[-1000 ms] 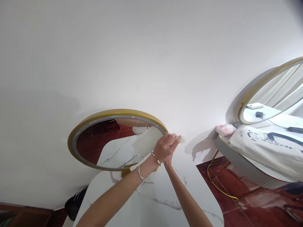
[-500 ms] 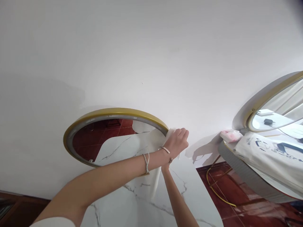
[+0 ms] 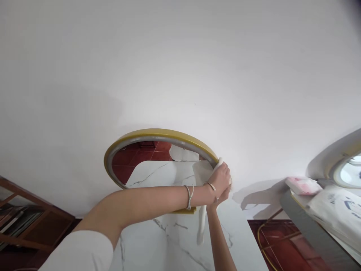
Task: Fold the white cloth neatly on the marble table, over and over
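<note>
A round mirror with a gold frame [image 3: 158, 132] leans against the wall on a white marble-patterned table [image 3: 169, 248]. At its right edge, my left hand [image 3: 220, 178] is closed on a white cloth [image 3: 201, 226] pressed around the frame. My left forearm, with bracelets at the wrist, crosses in front of the mirror's lower part. Just below and partly behind the left hand, my right hand [image 3: 225, 195] is closed at the same cloth, its fingers mostly hidden. One end of the cloth hangs down to the tabletop.
At the right, another table [image 3: 316, 229] carries a pink-and-white tissue pack [image 3: 303, 185] and a printed white cloth bag [image 3: 338, 209]. A second gold-framed mirror [image 3: 349, 158] stands behind them. A wooden shelf [image 3: 34, 222] is at the lower left.
The view has shifted left, so the mirror and tables appear further right. Both hands stay together at the frame's right edge, with the cloth gathered more tightly in them.
</note>
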The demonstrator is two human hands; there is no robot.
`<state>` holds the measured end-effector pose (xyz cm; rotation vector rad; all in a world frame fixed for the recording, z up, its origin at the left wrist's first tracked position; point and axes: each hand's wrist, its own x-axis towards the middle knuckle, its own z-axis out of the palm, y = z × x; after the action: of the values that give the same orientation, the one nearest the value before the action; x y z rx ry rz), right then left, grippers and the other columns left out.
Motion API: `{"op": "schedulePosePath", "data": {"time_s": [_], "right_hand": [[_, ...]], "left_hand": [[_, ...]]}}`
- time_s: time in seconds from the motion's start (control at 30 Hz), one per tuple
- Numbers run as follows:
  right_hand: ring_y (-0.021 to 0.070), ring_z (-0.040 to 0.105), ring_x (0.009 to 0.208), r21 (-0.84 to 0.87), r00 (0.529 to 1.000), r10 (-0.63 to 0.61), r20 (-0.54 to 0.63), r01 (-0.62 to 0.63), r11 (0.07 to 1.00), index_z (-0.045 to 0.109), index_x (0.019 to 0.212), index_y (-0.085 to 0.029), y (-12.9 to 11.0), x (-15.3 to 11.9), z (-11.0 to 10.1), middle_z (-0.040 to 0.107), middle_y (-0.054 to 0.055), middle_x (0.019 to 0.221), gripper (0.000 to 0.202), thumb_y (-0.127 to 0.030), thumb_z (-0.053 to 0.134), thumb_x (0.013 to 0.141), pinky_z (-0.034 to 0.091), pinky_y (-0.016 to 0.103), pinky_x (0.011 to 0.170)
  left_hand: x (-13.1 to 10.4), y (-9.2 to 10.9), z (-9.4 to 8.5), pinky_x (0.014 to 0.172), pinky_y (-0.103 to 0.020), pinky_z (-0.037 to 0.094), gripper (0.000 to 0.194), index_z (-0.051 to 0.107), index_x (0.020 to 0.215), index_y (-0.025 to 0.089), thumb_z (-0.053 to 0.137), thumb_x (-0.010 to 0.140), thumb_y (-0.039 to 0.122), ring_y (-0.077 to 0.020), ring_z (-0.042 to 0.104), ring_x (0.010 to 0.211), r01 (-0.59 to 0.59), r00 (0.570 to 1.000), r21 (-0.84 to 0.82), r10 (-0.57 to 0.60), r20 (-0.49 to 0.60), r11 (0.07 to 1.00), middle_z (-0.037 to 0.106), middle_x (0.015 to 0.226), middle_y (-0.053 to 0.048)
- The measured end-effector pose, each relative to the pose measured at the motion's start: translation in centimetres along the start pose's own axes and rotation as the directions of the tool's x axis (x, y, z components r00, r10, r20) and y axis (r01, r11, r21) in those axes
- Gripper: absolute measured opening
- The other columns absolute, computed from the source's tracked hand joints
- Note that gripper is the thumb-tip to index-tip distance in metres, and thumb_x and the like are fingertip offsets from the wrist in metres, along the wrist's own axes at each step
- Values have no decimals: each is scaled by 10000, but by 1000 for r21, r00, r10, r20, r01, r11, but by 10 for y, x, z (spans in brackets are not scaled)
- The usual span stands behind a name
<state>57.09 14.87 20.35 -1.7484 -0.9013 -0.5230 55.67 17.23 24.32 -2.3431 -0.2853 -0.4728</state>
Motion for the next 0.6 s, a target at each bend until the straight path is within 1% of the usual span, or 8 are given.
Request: {"op": "schedulePosePath", "data": {"time_s": [0.13,0.2,0.27,0.3,0.37,0.43,0.53,0.6], "right_hand": [[269,572,853,28,979,133,-152,-130,991,577,983,-189,-7,-8,11,606,158,930,419,-352,192,972,435,405,697],[304,572,812,74,950,188,-249,-175,982,569,892,-176,-11,0,19,594,167,825,413,-360,204,957,417,419,673],[299,570,742,93,932,163,-325,-140,986,544,772,-191,-20,15,25,572,134,715,386,-409,274,941,415,414,668],[292,568,713,80,932,107,-345,-84,993,531,725,-199,-28,23,27,563,118,677,389,-429,298,934,416,410,671],[273,569,662,17,934,-68,-351,79,997,521,664,-203,-48,41,29,561,100,625,412,-440,316,932,422,398,673],[250,570,613,-50,910,-259,-324,257,965,530,621,-199,-74,55,29,568,90,585,421,-414,348,933,424,371,661],[212,548,535,-140,825,-507,-251,488,862,542,552,-196,-120,66,32,549,71,511,433,-380,407,920,397,320,601],[178,497,470,-155,766,-619,-173,599,785,542,512,-196,-152,65,38,505,49,451,455,-392,429,906,355,289,545]], "left_hand": [[-9,-48,-30,1010,-353,427,224,672,962,112,513,833,203,-237,581,1055,-77,982,127,97,-163,989,649,1032,-120],[-18,-78,-47,1006,-340,418,229,643,997,112,461,880,189,-222,581,1062,-63,962,156,102,-255,986,641,1103,-117],[-30,-109,-61,1025,-343,395,218,610,1032,134,444,896,167,-209,563,1104,-13,949,140,56,-309,990,619,1162,-100],[-39,-124,-66,1039,-350,380,219,594,1059,149,446,898,161,-207,545,1137,21,946,120,20,-325,993,605,1188,-89],[-59,-152,-72,1062,-367,356,248,562,1123,179,454,900,165,-206,503,1202,110,933,72,-78,-351,991,579,1236,-73],[-85,-178,-74,1064,-382,352,274,543,1167,204,450,910,192,-211,476,1240,206,908,14,-186,-376,978,569,1257,-69],[-131,-209,-72,1031,-398,376,275,535,1180,213,437,926,256,-219,477,1241,326,854,-93,-335,-397,941,583,1234,-92],[-165,-224,-66,989,-402,403,280,531,1174,202,438,928,296,-235,496,1216,406,804,-169,-439,-401,898,590,1206,-114]]}}
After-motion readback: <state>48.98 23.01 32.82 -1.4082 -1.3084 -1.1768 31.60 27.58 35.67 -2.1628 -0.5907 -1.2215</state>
